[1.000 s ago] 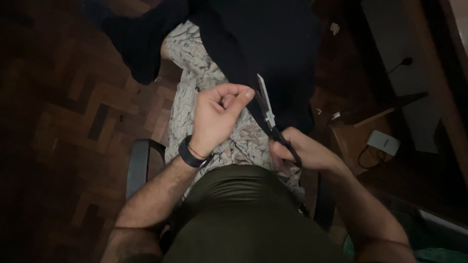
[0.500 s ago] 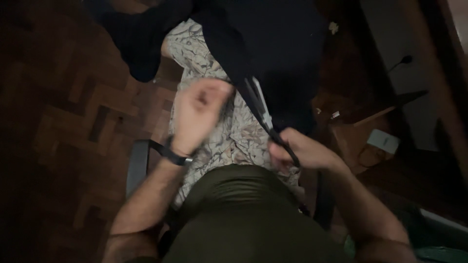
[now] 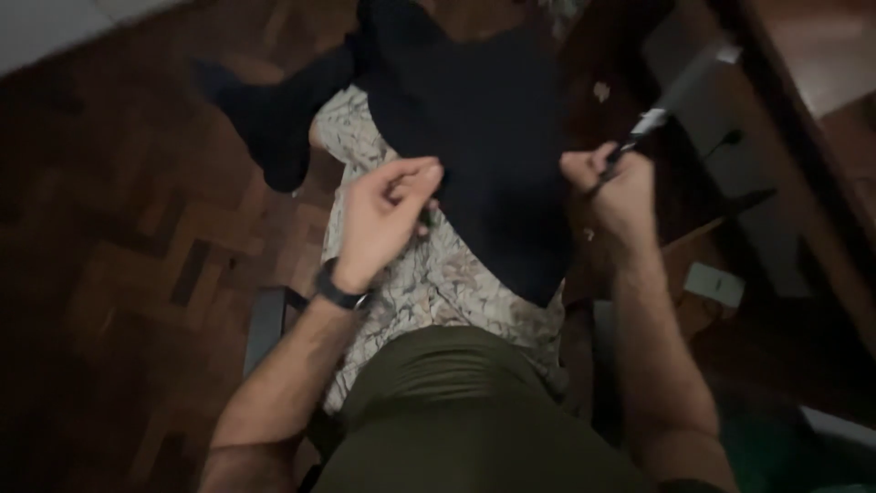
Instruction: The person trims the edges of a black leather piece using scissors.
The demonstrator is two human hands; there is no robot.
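A dark navy cloth (image 3: 493,137) lies across my lap over pale patterned fabric (image 3: 429,274). My left hand (image 3: 383,219), with a black watch (image 3: 336,290) on the wrist, curls its fingers onto the cloth's left edge and pinches it. To the right of the cloth, my right hand (image 3: 613,187) is raised and grips a pair of scissors (image 3: 643,128). The blades point up and to the right, away from the cloth. My olive green shirt (image 3: 456,420) fills the bottom of the view.
I sit on a chair with a grey armrest (image 3: 266,319) over dark parquet floor (image 3: 137,237). A wooden desk (image 3: 803,119) runs along the right. A small white object (image 3: 716,283) lies below it on a lower wooden surface.
My right hand has lifted the scissors up and to the right, off the cloth. My left hand has shifted slightly left and stays at the cloth's edge. The camera has tilted.
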